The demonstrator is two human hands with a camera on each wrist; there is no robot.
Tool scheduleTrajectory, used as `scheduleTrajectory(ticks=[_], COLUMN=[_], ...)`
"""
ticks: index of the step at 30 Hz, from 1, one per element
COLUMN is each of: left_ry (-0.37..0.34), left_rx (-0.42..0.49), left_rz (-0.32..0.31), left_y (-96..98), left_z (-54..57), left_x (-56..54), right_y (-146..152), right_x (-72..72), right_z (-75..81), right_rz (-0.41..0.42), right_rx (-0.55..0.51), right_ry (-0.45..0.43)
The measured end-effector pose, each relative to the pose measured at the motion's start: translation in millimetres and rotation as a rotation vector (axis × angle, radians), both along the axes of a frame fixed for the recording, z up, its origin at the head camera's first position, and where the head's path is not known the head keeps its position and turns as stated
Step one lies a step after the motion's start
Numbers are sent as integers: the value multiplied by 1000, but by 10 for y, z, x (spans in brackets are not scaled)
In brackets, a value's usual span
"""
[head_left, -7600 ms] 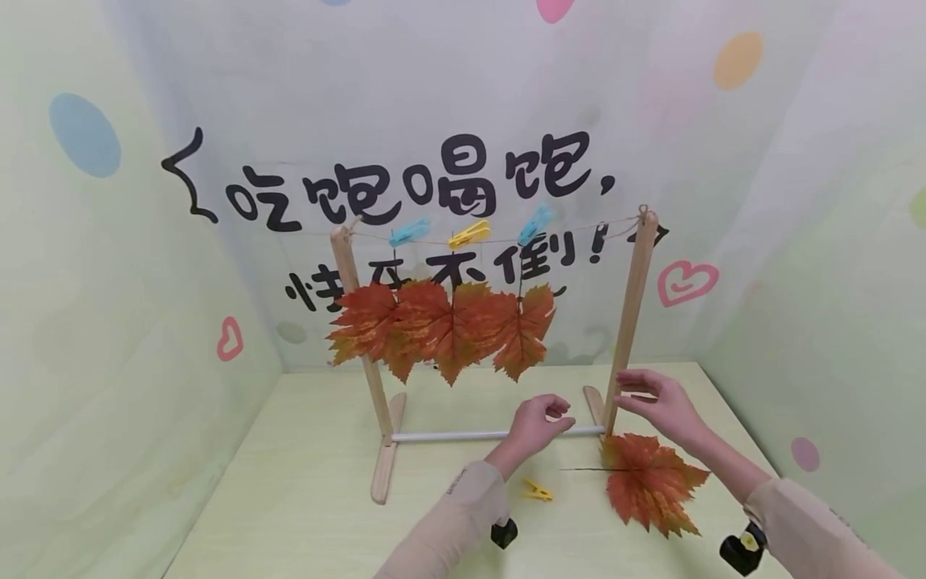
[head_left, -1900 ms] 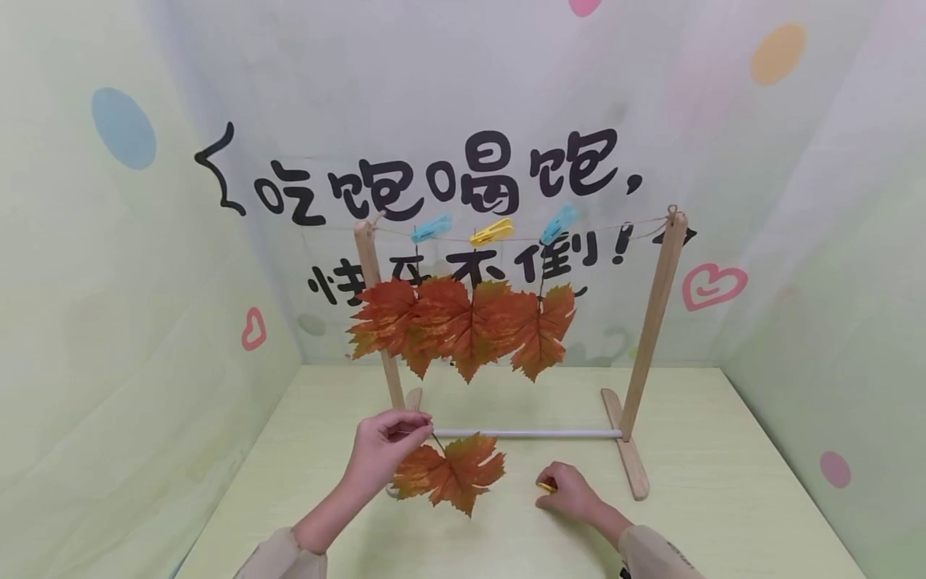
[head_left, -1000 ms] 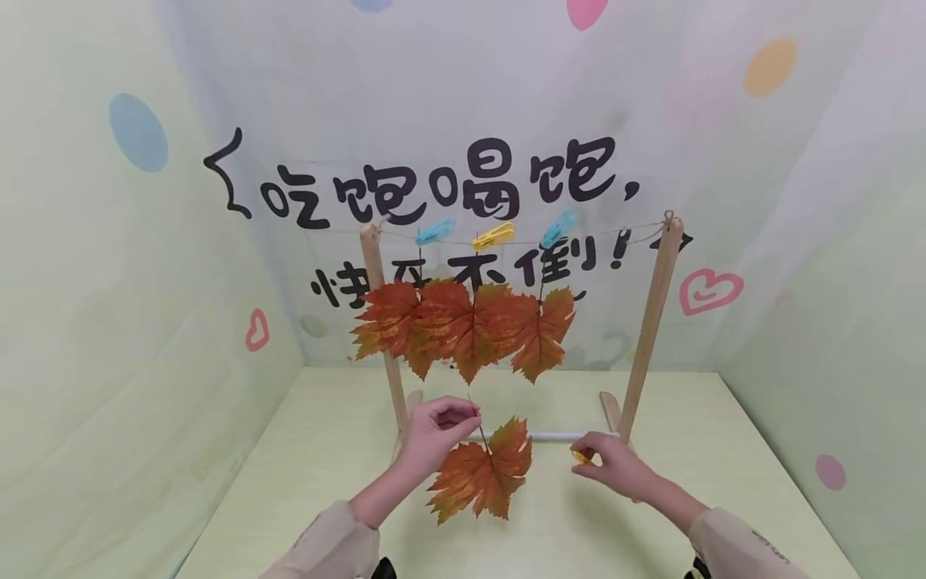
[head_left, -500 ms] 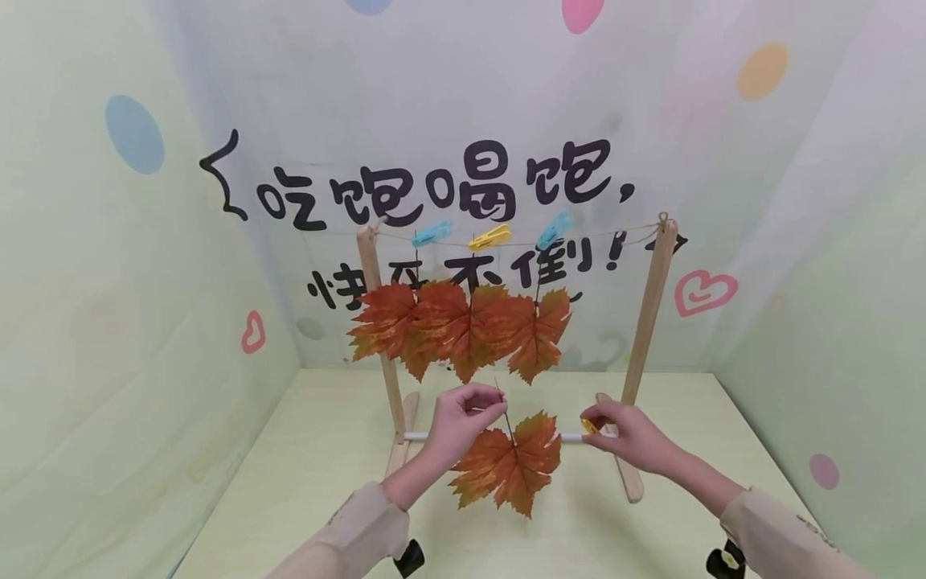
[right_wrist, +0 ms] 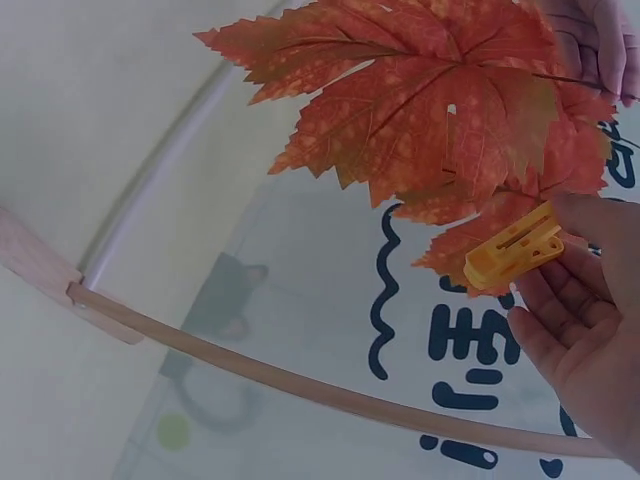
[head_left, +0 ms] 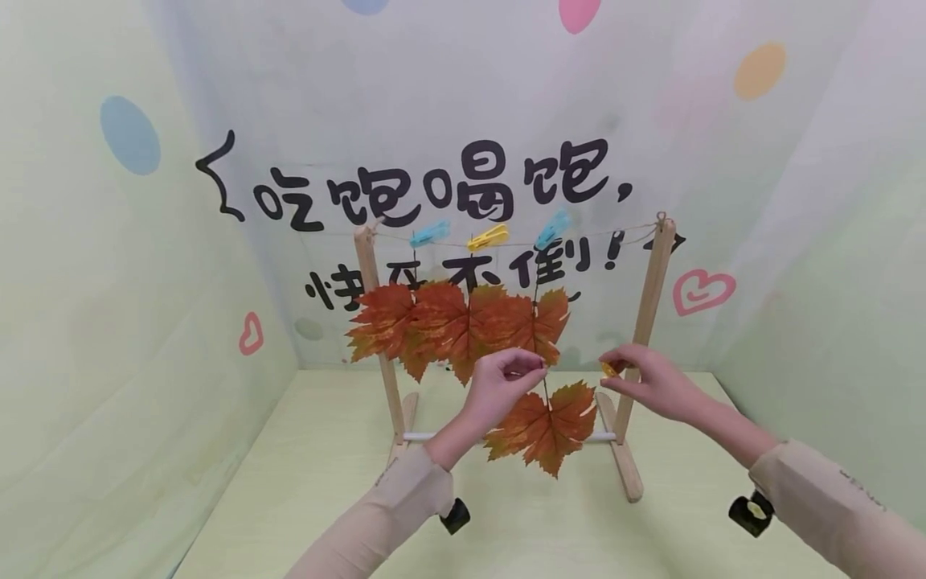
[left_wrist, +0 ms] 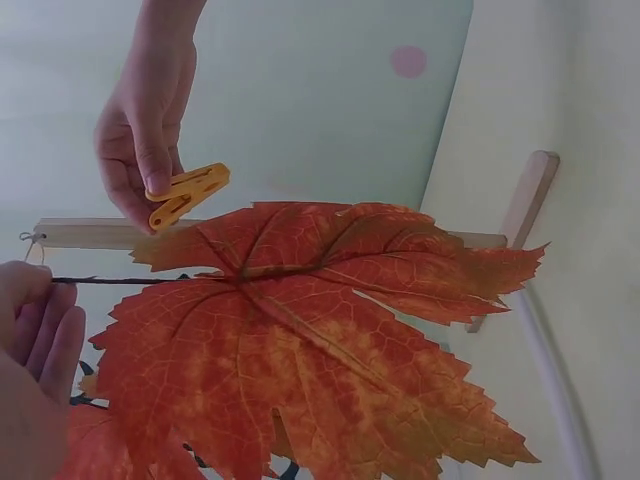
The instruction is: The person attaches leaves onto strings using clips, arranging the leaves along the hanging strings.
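My left hand [head_left: 502, 388] pinches the dark stem of an orange-red artificial maple leaf [head_left: 546, 426], which hangs below the fingers in front of the rack. In the left wrist view the leaf [left_wrist: 300, 330] spreads wide, its stem running into my fingertips. My right hand [head_left: 654, 382] holds a yellow clothespin [right_wrist: 515, 245] between thumb and fingers, beside the rack's right post. Behind, similar leaves [head_left: 448, 322] hang by their stems from a thin string [head_left: 600, 238], held by two blue clothespins [head_left: 553, 230] and a yellow clothespin [head_left: 488, 237].
The wooden rack has a left post [head_left: 367, 261], a right post [head_left: 651, 289], flat feet [head_left: 628, 474] and a white rod [head_left: 419, 437] low between them. It stands on a pale table [head_left: 289, 474]. A printed cloth backdrop [head_left: 463, 80] rises close behind.
Earlier the leaf and yellow clothespin lay on the table; both are now held. Over the last second both hands rose and moved right, lifting the leaf toward the hanging row.
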State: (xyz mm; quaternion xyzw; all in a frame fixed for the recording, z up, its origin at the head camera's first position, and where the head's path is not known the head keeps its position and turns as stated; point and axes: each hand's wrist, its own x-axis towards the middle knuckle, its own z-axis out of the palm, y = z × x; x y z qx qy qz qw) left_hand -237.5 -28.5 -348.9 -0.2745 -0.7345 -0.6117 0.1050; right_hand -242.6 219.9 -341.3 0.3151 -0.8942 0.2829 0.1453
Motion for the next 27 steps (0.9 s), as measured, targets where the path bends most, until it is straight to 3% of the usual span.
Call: scheduleTrajectory(ticks=[4, 9, 14, 21, 23, 27], left_ry=[10, 38, 23, 32, 27, 5], left_rx=[20, 18, 18, 25, 46, 98], left_rz=[-20, -22, -6, 18, 23, 34], left_y=[117, 199, 247, 314, 351, 443], left_z=[-36, 42, 147, 397, 420, 355], left_x=[-173, -261, -313, -220, -243, -407], right_y=[11, 35, 81, 122, 122, 111], right_x=[-36, -60, -78, -109, -116, -130], right_z=[149, 328, 488, 611, 631, 694], right_rz=[35, 39, 11, -22, -19, -14], right_rx=[-13, -21, -14, -24, -24, -28], right_ry=[79, 143, 181, 180, 184, 195])
